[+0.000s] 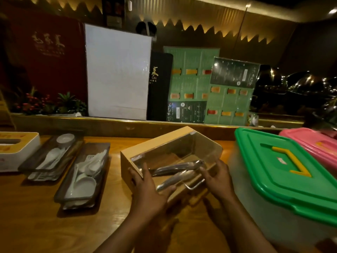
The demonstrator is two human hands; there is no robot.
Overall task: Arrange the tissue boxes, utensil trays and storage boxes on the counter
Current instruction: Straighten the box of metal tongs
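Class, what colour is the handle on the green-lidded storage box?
Yellow: the handle lies flat on the green lid, clearest in the head view.

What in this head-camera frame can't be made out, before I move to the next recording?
- Tissue box, head view: left end cut off by the frame edge.
- Pink-lidded box, head view: cut by the right edge; body hidden behind the green-lidded box.
- Wooden box, head view: near side covered by the left hand and right hand.
- Menu text behind the counter: too small and dim.
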